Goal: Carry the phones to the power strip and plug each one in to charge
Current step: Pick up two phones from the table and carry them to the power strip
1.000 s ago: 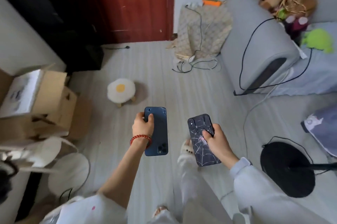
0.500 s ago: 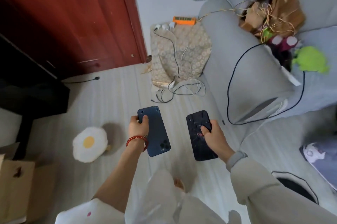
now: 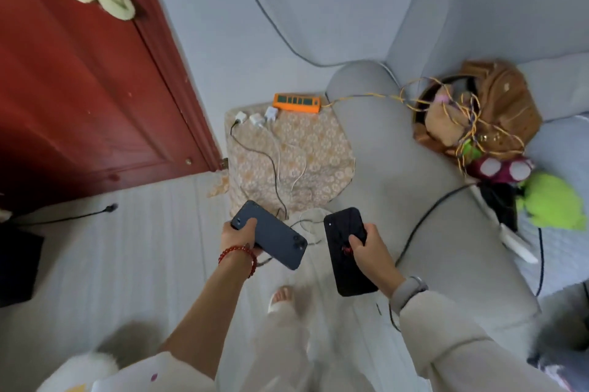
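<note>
My left hand, with a red bead bracelet on the wrist, grips a dark blue phone back side up, tilted toward the lower right. In my right hand is a black phone in a patterned case, held nearly upright. An orange power strip lies ahead against the wall, at the top of a floral cloth. Three white charger plugs lie beside it, and their cables trail down the cloth toward the phones.
A grey sofa arm stands close on the right, with a brown bag, tangled cords and green plush toys on the seat. A red door fills the left. A black cable runs over the pale floor.
I have walked closer to the power strip; the cloth and chargers now sit just beyond the phones. Both hands still hold their phones, and the blue one is tilted more.
</note>
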The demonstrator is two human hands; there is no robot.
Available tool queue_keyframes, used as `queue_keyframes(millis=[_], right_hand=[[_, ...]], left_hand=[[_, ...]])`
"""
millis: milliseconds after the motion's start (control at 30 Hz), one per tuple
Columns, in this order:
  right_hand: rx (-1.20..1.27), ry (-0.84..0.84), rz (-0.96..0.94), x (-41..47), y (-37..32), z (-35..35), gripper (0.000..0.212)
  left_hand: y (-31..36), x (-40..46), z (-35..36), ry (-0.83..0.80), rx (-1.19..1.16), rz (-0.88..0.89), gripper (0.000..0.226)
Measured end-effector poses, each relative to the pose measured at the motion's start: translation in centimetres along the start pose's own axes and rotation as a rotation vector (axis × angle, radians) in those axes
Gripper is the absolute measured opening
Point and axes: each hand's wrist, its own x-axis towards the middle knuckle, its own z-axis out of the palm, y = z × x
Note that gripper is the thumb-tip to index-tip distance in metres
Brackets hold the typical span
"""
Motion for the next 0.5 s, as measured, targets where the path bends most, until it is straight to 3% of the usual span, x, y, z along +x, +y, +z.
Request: queue_keyframes(millis=[100, 267, 500], right_hand=[[-0.02, 0.003, 0.033, 6.2, -3.4, -1.6, 0.026], [-0.066, -0.037, 0.067, 16.0, -7.3, -3.7, 0.029], [-0.114, -0.137, 0.111, 31.1, -9.4, -4.4, 0.031]], left_hand=[[4.5, 3.6, 4.4, -0.03, -0.106, -0.067, 0.033], [9.1, 8.9, 10.6, 0.004, -0.005, -0.076, 0.057], [10.1, 18.6, 20.0, 0.081, -0.182, -0.224, 0.033]])
